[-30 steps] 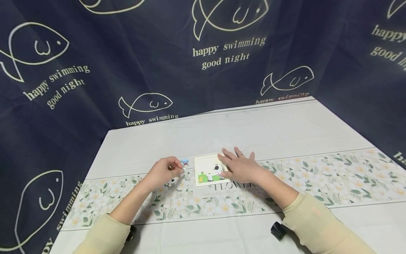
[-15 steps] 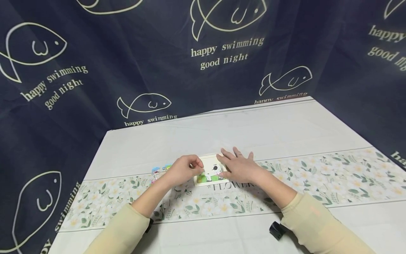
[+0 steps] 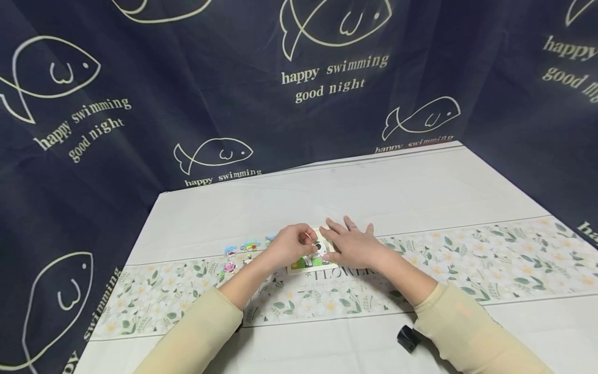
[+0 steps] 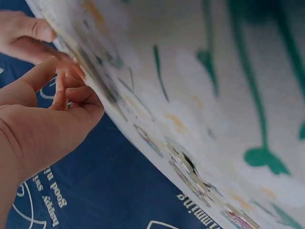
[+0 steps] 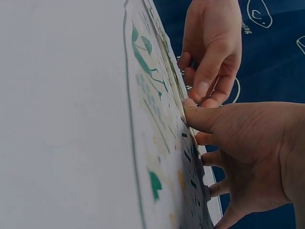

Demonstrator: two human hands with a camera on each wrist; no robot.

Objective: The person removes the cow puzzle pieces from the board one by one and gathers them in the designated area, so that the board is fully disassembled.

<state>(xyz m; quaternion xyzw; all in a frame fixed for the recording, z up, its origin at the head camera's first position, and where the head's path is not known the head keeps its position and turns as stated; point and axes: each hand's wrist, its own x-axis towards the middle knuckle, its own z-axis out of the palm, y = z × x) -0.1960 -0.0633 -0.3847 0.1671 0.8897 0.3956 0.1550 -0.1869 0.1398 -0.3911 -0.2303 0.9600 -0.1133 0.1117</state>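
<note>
A small cream puzzle board (image 3: 299, 267) lies on the table, its lower part filled with a cartoon scene of green grass and a black-and-white animal. Above the board my left hand (image 3: 289, 245) pinches a small puzzle piece between thumb and fingers; the piece is mostly hidden by the fingers. In the right wrist view the left hand (image 5: 212, 52) shows thumb and fingertips together just over the board. My right hand (image 3: 357, 246) lies with spread fingers across the board's right side, its thumb pressing on the edge.
Several loose puzzle pieces (image 3: 249, 245) lie left of the board, one with a pink cartoon face (image 3: 228, 267). A white tablecloth (image 3: 355, 192) with a floral band (image 3: 467, 254) covers the table. A dark blue fish-print curtain (image 3: 327, 124) hangs behind.
My left hand has moved right from the loose pieces to above the board, uncovering several pieces behind it. The right hand has stayed in place on the board.
</note>
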